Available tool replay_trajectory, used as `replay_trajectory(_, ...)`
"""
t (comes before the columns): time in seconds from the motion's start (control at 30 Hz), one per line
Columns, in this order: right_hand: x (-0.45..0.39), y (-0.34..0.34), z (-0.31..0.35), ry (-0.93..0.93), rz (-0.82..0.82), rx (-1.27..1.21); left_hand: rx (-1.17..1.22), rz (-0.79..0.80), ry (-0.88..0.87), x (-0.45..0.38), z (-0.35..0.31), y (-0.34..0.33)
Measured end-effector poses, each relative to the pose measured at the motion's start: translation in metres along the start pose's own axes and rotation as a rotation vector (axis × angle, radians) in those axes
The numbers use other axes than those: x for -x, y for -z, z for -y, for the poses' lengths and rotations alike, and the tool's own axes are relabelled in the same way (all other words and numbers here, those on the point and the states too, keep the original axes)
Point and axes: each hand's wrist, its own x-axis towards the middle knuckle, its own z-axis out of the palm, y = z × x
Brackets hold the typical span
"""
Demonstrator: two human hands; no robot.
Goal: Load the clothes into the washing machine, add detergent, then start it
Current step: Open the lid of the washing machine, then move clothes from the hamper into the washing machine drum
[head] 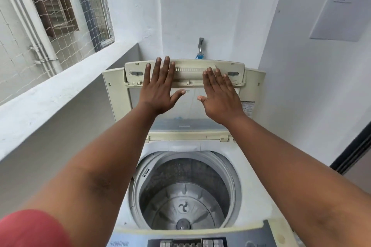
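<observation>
Closest in, at seven o'clock, a red sleeve fills the corner, and right beside it at six o'clock sits the control panel of the washing machine, buttons in a dark strip along the bottom edge. Just above that, dead centre low, the drum gapes wide open: grey pulsator at the bottom, three-bladed mark in the middle, not a garment in it. Both bare forearms stretch up from the lower corners toward twelve o'clock. The lid stands folded upright at the back of the machine, cream plastic, its hinged halves doubled over. The left hand is flat against it, fingers spread and straight, thumb out toward the centre, gripping nothing. The right hand mirrors it just beside, palm forward, fingers splayed over the lid's upper panel, also holding nothing. Thumbs point at each other, apart. Behind the lid at twelve o'clock a tap juts from the white wall. At ten o'clock, a netted opening above a white ledge. At one o'clock, a printed sheet is stuck on the side wall.
</observation>
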Motion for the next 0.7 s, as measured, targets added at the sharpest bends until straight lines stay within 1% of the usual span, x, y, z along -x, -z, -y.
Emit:
replay_trajectory(0.1,0.029,0.009,0.000,-0.004,0.042,-0.042,-0.016,0.019,-0.001,0.022,-0.014,0.013)
replay_trajectory(0.2,0.063,0.012,-0.004,0.012,0.100,-0.061,-0.015,0.081,0.019,0.051,-0.040,0.020)
replay_trajectory(0.37,0.136,0.012,-0.022,0.079,0.223,-0.111,0.064,0.261,0.096,0.117,-0.122,0.028)
replay_trajectory(0.5,0.200,0.012,-0.050,0.136,0.277,-0.126,0.121,0.380,0.079,0.157,-0.201,0.034)
replay_trajectory(0.6,0.236,0.005,-0.080,0.124,0.345,-0.147,0.157,0.445,0.061,0.172,-0.250,0.037)
replay_trajectory(0.7,0.258,-0.006,-0.109,0.051,0.404,-0.168,0.156,0.475,0.035,0.173,-0.281,0.032)
